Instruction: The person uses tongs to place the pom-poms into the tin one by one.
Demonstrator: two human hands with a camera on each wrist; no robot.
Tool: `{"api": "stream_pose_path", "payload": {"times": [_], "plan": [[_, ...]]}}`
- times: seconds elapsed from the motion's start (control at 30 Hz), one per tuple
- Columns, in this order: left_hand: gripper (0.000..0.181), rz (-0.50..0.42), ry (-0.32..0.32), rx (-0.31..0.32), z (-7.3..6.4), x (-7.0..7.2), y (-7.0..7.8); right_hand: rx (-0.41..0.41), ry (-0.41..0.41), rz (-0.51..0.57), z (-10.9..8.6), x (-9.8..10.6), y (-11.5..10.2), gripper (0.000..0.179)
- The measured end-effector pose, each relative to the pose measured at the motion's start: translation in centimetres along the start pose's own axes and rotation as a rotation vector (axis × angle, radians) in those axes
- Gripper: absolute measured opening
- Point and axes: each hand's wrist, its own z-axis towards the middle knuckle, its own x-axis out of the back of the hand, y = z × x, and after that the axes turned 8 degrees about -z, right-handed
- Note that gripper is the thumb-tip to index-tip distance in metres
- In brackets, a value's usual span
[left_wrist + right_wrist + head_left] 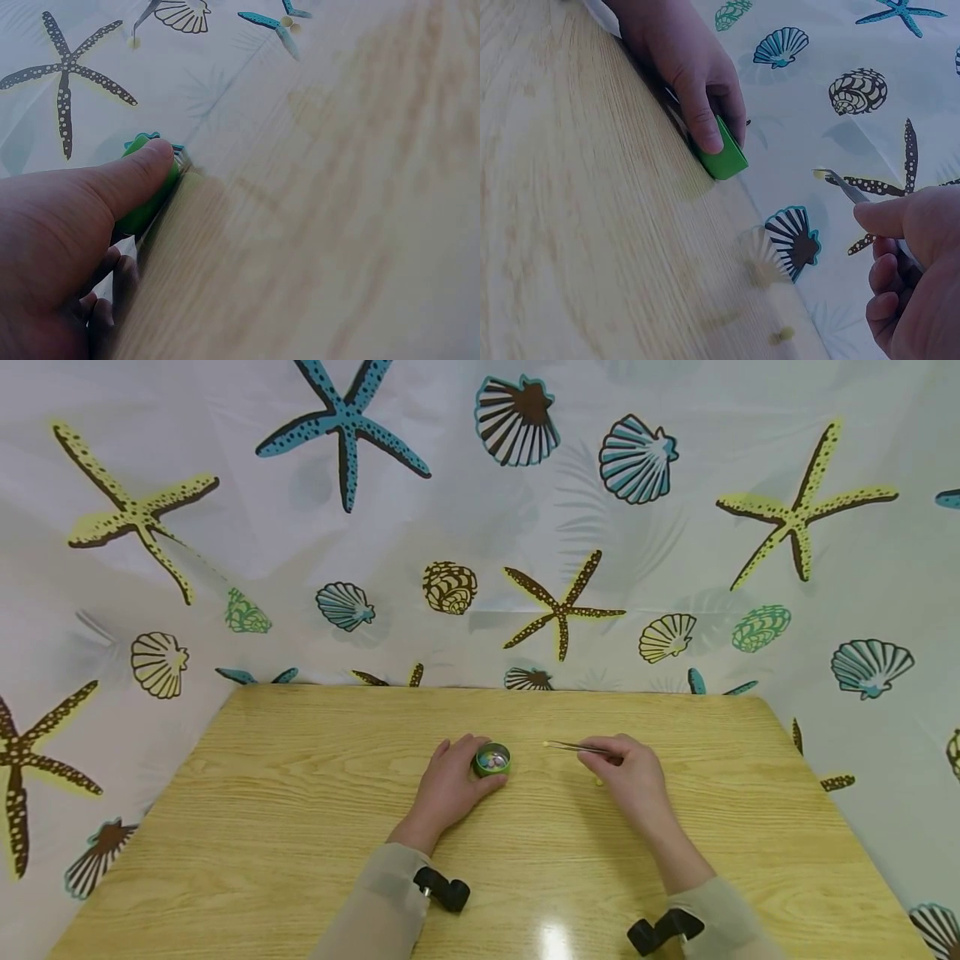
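My left hand (448,789) holds a small round green tin (482,772) upright on the table, thumb and fingers on either side of it. Inside the tin lie several small coloured pieces (492,761), pink and blue among them. To its right, my right hand (628,777) pinches metal tweezers (573,747) pointing left toward the tin. Their bent tip (826,172) carries a small pale yellow piece (820,173), raised above the tabletop. Below the right hand, small yellow pieces (782,335) lie on the wood. The green side of the tin (146,199) shows under my left thumb in the left wrist view.
The wooden table (300,752) reaches back to a white cloth (420,527) printed with starfish and shells, which also hangs at both sides. Black wrist cameras (442,888) sit on both sleeves. Light glares off the table's front.
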Motion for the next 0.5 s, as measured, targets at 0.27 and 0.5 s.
{"api": "stream_pose_path", "payload": {"times": [0.27,0.5], "plan": [[0.061,0.005,-0.003,-0.006,0.0,0.1,0.0,0.030,-0.012,0.025,0.3,-1.4,-1.2,0.017],[0.060,0.004,-0.003,-0.006,0.0,0.1,0.0,0.069,-0.011,-0.024,0.7,-2.8,-1.7,0.016]]}}
